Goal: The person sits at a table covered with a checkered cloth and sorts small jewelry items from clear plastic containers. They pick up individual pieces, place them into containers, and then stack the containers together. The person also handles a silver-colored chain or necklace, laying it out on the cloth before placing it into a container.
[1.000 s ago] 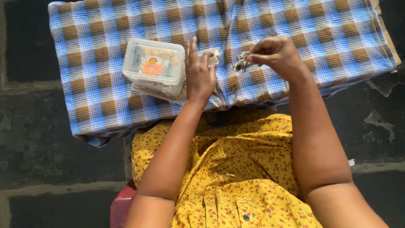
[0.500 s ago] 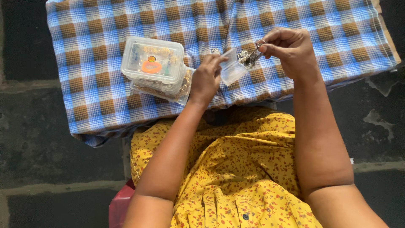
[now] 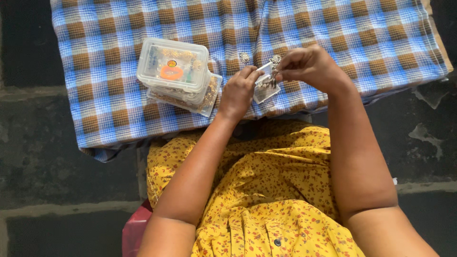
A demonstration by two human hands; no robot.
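A blue-and-brown checked cloth (image 3: 333,28) covers the surface. Stacked clear plastic boxes (image 3: 173,71) sit toward its near left edge. Near the middle of that edge, the left hand (image 3: 238,93) pinches a small clear packet (image 3: 264,85); the right hand (image 3: 309,66) grips silvery jewellery (image 3: 275,60) against it.

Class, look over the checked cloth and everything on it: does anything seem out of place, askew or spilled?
One small silvery ornament lies loose on the checked cloth, apart from the stacked clear boxes. The lower box sits askew under the upper. Nothing looks spilled.
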